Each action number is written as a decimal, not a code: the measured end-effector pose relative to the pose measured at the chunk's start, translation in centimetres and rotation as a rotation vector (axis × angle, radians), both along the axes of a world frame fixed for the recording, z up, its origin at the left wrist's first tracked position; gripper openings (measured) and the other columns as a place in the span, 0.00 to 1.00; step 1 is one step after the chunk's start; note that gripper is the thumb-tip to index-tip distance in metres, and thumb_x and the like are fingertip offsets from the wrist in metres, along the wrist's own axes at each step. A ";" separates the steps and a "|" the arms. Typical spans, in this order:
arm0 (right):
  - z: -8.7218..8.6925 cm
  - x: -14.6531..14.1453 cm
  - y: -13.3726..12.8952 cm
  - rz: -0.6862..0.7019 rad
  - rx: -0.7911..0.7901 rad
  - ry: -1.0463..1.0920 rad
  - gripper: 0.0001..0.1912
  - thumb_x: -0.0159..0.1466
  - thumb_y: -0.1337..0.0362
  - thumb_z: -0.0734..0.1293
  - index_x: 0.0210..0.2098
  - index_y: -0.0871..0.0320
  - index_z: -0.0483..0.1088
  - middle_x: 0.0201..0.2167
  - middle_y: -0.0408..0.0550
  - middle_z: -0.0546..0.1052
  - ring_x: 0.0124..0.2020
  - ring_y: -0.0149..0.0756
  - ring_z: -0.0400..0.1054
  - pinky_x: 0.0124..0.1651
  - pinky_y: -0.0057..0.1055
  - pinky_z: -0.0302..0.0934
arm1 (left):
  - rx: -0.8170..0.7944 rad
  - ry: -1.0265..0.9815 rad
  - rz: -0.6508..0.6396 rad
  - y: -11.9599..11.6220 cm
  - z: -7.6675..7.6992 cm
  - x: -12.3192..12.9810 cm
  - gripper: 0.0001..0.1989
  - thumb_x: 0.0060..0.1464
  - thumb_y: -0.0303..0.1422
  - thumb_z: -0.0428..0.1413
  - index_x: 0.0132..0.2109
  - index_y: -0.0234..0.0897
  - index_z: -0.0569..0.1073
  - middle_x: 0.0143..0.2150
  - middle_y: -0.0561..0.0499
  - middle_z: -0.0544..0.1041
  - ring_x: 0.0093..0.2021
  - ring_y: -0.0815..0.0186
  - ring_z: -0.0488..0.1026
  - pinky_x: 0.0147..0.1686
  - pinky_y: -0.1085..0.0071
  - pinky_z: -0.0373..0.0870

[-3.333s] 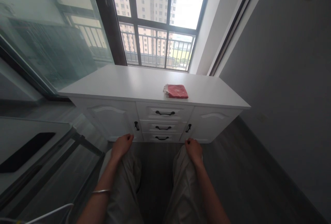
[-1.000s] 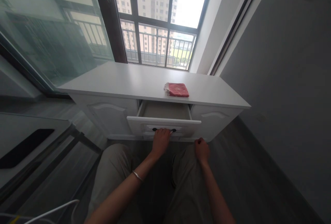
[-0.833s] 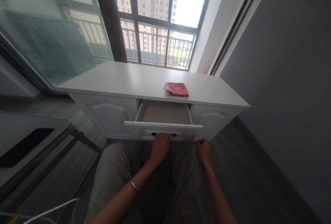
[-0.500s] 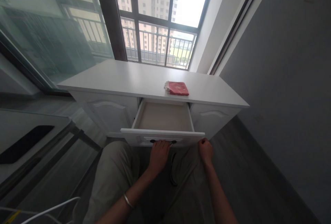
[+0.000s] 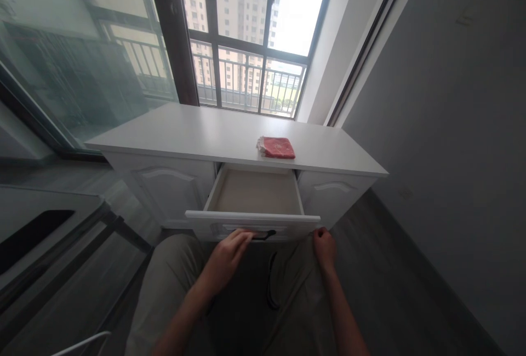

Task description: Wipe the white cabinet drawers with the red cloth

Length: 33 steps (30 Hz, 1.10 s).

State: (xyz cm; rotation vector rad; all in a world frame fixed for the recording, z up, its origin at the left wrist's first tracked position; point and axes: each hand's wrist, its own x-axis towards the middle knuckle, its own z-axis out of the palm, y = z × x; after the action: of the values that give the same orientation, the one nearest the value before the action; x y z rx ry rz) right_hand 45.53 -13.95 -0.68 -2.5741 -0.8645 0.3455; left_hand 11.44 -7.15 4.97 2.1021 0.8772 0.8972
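Observation:
A drawer [image 5: 257, 197] stands pulled out from the white cabinet [image 5: 172, 191], and its inside shows a bare beige bottom. My left hand [image 5: 224, 260] is at the drawer front, by the left end of its dark handle [image 5: 265, 235]. Its fingers are stretched out and no longer wrapped around the bar; whether the fingertips still touch it is hard to see. Curled into a fist, my right hand [image 5: 325, 246] rests on my right knee, just below the drawer front's right corner. A folded red cloth [image 5: 278, 147] with a pale fringe lies on the cabinet top.
Cabinet doors flank the drawer on both sides. A light-topped piece of furniture [image 5: 49, 235] with dark legs stands at the left. Behind the cabinet is a window [image 5: 246, 49], with a glass panel [image 5: 82, 60] at left and a grey wall [image 5: 444, 142] at right.
My left hand has loosened from the handle's middle and slid left along it, its fingers straightening. My right hand stays on the knee. The drawer remains pulled out; the view has shifted slightly.

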 end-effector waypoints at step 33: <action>7.7 4.4 5.5 0.176 0.424 0.044 0.21 0.72 0.55 0.60 0.44 0.60 0.82 0.46 0.61 0.86 0.50 0.51 0.80 0.55 0.39 0.70 | 0.005 0.734 0.733 4.6 -7.0 -12.3 0.29 0.73 0.41 0.41 0.65 0.38 0.80 0.69 0.42 0.78 0.66 0.46 0.75 0.62 0.48 0.75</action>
State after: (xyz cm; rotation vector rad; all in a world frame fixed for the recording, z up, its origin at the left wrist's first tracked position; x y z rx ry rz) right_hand 49.88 -8.43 7.05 -2.1010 -1.0274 0.2370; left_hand -0.89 -2.52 -1.98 2.1424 2.1075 0.4124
